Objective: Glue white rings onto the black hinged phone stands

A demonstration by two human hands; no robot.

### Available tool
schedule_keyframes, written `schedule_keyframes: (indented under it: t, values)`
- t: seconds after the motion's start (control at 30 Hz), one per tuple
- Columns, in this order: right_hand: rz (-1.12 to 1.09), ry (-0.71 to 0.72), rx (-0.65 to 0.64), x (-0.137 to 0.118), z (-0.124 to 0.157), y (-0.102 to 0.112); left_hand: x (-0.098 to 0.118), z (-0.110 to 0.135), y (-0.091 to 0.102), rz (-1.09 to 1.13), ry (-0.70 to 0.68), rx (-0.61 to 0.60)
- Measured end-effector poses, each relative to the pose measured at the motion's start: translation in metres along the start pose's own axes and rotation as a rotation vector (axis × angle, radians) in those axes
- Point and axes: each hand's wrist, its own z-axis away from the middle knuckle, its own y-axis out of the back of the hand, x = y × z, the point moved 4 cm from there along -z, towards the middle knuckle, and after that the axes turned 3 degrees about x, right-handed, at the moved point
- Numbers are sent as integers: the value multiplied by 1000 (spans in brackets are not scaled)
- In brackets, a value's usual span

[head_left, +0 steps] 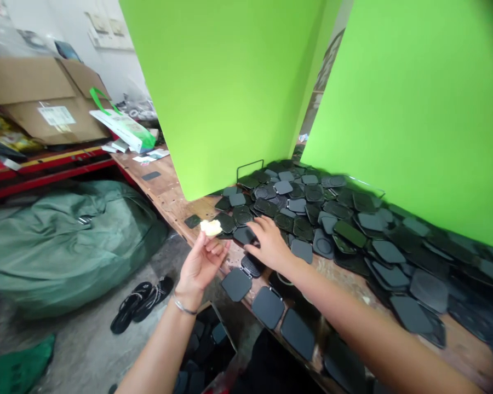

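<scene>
My left hand (201,262) is closed, pinching a small, crumpled, pale yellow piece (211,227) that looks like sponge or cloth. Just to its right, the thumb and fingers of my right hand (269,241) close around the edge of a dark, rounded-square case (243,236) low over the table edge. Part of that case is hidden by the fingers. Below my hands, an opened case (237,283) shows a hinge on its upper side. Other dark cases (268,306) lie along the near edge of the table.
A large heap of flat dark cases (297,205) covers the wooden table (164,191). Green panels (238,93) stand behind it. Below the edge is a box of dark pieces (230,336). Sandals (142,303) and a green sack (74,246) are at the left.
</scene>
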Motion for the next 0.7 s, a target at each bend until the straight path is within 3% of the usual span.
schedule_keyframes:
  t: [0.1, 0.23, 0.43, 0.57, 0.7]
  values:
    - [79, 93, -135, -14, -21, -13, 8, -5, 4, 25, -48, 14]
    - [279, 75, -277, -28, -49, -21, 9, -10, 8, 46, -55, 12]
    - [402, 95, -260, -41, -65, -19, 8, -18, 9, 62, -52, 30]
    - [401, 49, -227, -27, -62, 2, 9, -22, 6, 75, -65, 26]
    - [391, -52, -142, 14, -47, 48, 7, -26, 5, 90, -62, 29]
